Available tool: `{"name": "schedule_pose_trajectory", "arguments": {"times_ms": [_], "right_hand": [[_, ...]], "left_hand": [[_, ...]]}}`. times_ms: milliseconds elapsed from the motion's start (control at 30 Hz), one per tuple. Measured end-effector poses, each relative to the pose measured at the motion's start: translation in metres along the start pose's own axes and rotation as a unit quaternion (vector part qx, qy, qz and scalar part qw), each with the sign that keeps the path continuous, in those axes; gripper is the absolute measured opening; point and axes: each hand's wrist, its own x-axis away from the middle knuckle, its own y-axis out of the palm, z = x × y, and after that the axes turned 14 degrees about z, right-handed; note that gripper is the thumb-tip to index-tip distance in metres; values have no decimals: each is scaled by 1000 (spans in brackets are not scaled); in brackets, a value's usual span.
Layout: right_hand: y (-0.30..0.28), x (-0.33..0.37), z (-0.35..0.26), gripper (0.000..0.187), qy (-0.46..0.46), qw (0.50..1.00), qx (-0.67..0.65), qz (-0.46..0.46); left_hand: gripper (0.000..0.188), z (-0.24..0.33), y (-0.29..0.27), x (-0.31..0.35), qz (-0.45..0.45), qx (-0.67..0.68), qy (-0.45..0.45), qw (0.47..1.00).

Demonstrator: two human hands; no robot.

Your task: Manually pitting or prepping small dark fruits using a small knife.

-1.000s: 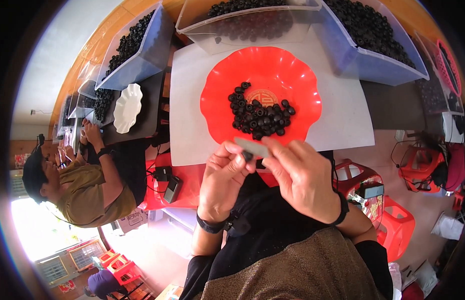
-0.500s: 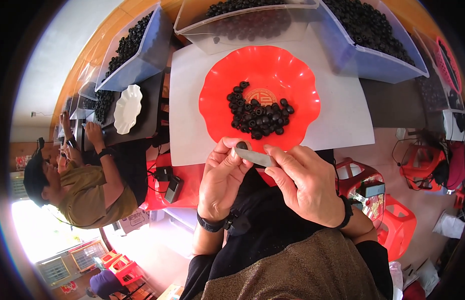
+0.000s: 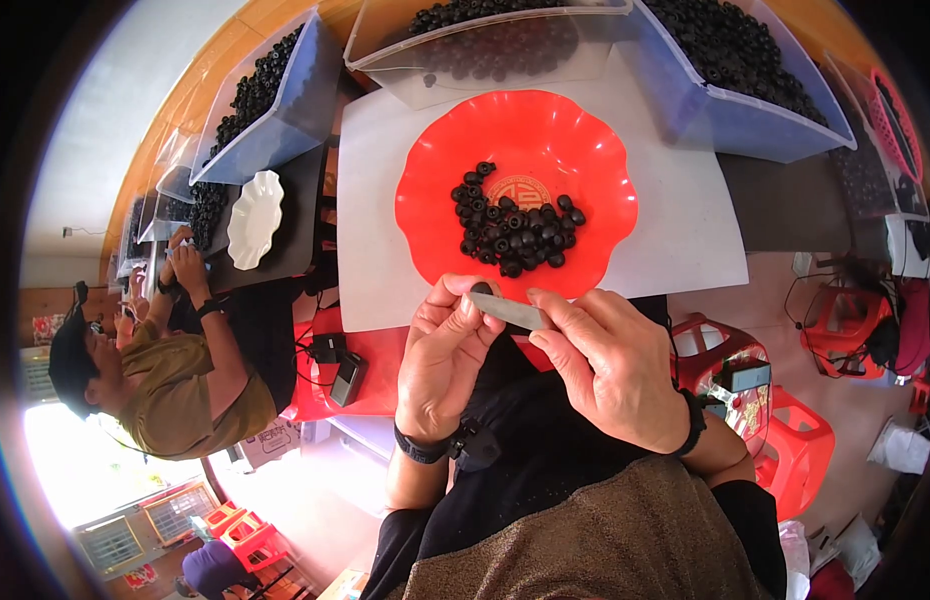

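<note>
My left hand (image 3: 437,350) pinches a small round black bead (image 3: 481,288) between thumb and fingertips. My right hand (image 3: 625,372) is closed around one end of a flat grey blade-like tool (image 3: 515,312). The tool's tip lies against the bead or right beside it, near my left thumb; whether they touch, I cannot tell. Just beyond both hands is a red scalloped plate (image 3: 421,165). A cluster of black beads (image 3: 525,240), several with visible holes, lies in it around a gold printed mark.
Clear bins (image 3: 485,60) and bluish bins (image 3: 750,120) full of black beads line the far side. A white paper sheet (image 3: 370,200) lies under the plate. At left a co-worker (image 3: 175,390) sits by a white scalloped dish (image 3: 255,220). Red stools (image 3: 795,450) stand at right.
My hands keep nearly the same pose, with the tool still at the bead. The co-worker's hands have shifted slightly; the view has moved a little.
</note>
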Motion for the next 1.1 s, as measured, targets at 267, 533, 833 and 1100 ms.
{"name": "schedule_pose_trajectory", "arguments": {"times_ms": [267, 533, 833, 1100], "right_hand": [[8, -2, 3, 28, -6, 1000, 3, 12], [11, -13, 14, 24, 79, 995, -35, 47], [8, -25, 6, 31, 297, 883, -332, -147], [1, -10, 20, 29, 403, 776, -475, -101]], "left_hand": [[11, -2, 2, 0, 25, -29, 26, 999], [9, 3, 6, 5, -18, -31, 19, 999], [9, -6, 17, 5, -29, -49, -18, 998], [10, 16, 48, 11, -72, -129, -41, 988]]}}
